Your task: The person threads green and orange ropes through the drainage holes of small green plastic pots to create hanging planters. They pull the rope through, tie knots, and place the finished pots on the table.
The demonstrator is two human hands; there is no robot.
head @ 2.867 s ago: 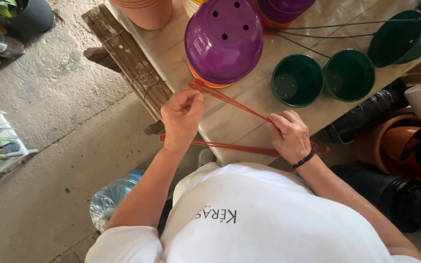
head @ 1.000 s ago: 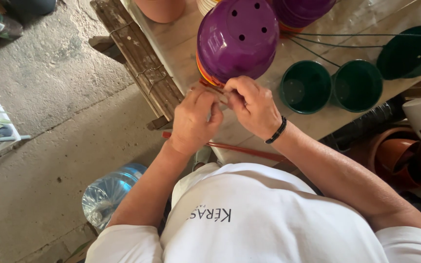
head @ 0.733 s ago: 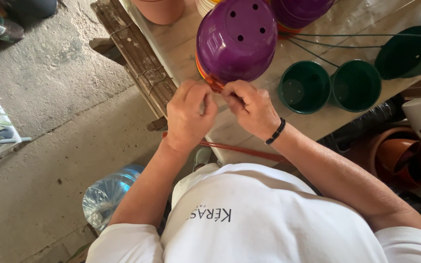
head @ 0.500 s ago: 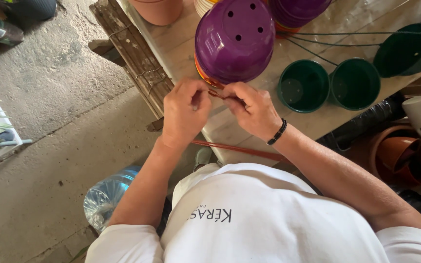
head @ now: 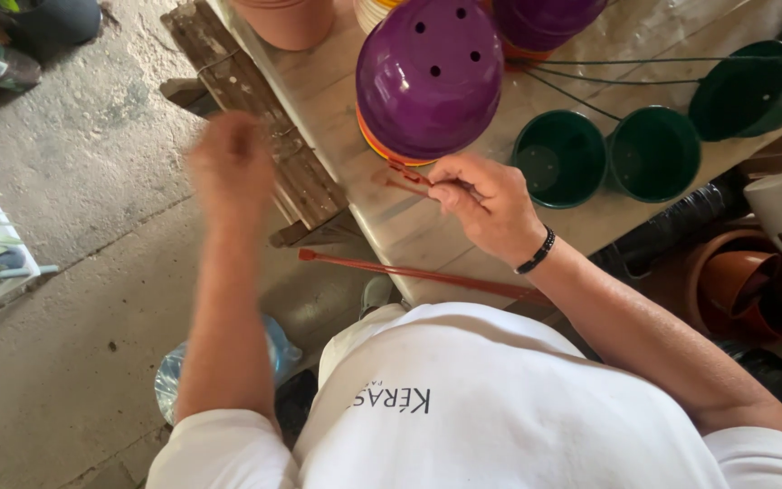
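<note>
Head view: right hand (head: pixel 486 204) pinches a red strand (head: pixel 406 177) just below the purple pot (head: pixel 430 77); left hand (head: pixel 228 167), well left, blurred, grip unclear.

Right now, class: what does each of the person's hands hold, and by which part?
The right hand pinches the red hanger strand near its end at the purple pot's rim. The left hand, blurred, seems empty.
</note>
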